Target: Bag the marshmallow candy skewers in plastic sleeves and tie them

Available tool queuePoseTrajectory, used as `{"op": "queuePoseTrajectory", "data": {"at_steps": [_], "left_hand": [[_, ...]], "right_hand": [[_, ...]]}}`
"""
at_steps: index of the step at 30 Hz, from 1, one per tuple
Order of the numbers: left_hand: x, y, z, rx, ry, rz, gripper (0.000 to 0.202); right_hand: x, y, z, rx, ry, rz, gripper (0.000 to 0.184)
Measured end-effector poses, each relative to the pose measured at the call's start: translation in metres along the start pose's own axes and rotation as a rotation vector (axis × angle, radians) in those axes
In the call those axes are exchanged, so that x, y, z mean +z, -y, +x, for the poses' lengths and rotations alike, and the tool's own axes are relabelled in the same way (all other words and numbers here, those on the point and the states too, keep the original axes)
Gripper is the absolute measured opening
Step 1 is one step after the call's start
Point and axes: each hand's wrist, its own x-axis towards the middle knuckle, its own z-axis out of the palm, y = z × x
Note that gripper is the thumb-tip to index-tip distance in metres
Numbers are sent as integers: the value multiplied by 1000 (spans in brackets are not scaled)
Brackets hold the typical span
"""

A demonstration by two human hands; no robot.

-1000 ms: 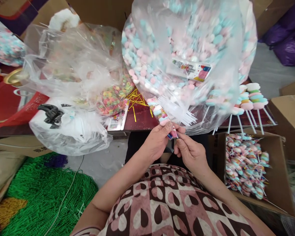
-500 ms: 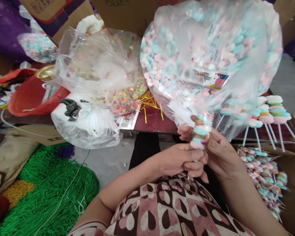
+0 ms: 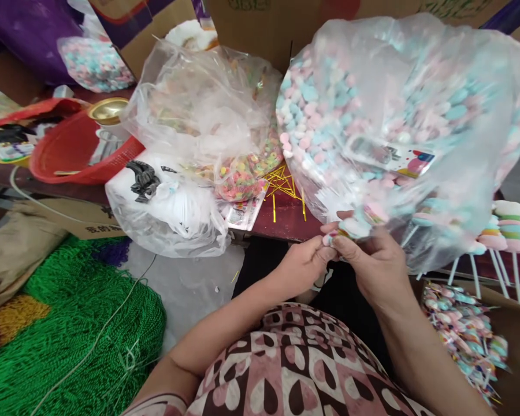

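A marshmallow lollipop [image 3: 355,227], pastel and seemingly in a clear wrapper, lies tilted sideways between my two hands at the table's front edge. My left hand [image 3: 305,263] pinches its left end with closed fingers. Around its body and that same end, my right hand [image 3: 379,263] is closed, thumb meeting the left fingertips. The stick is hidden by the fingers. Just behind the hands sits a big clear bag of pink, blue and white marshmallows [image 3: 316,115], with a printed label [image 3: 409,160]. Gold twist ties [image 3: 281,184] are scattered on the table left of it.
Stacked marshmallow sticks [image 3: 517,228] lean at the table's right edge, above a cardboard box [image 3: 517,323] of wrapped lollipops [image 3: 463,341]. Leftward are bags of ring candies [image 3: 238,185], a white-filled bag [image 3: 177,219] and a red basket [image 3: 82,156]. Green cords [image 3: 91,312] lie below.
The lollipop has gone from upright to tilted sideways. My left hand has shifted from under it to pinching its left end. The whole view has swung somewhat left.
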Motion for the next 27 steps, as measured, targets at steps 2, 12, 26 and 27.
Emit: {"op": "queuePoseTrajectory", "data": {"at_steps": [2, 12, 26, 27], "left_hand": [[-6, 3, -3, -36, 130, -315, 45], [-55, 0, -12, 58, -443, -319, 37], [-79, -8, -26, 83, -457, -734, 31], [-80, -8, -26, 84, -461, -738, 31]], "right_hand": [[4, 2, 6, 46, 131, 27, 32], [46, -25, 63, -95, 296, -429, 26], [78, -40, 114, -777, 781, -1528, 26], [80, -41, 112, -776, 767, -1548, 26]]}}
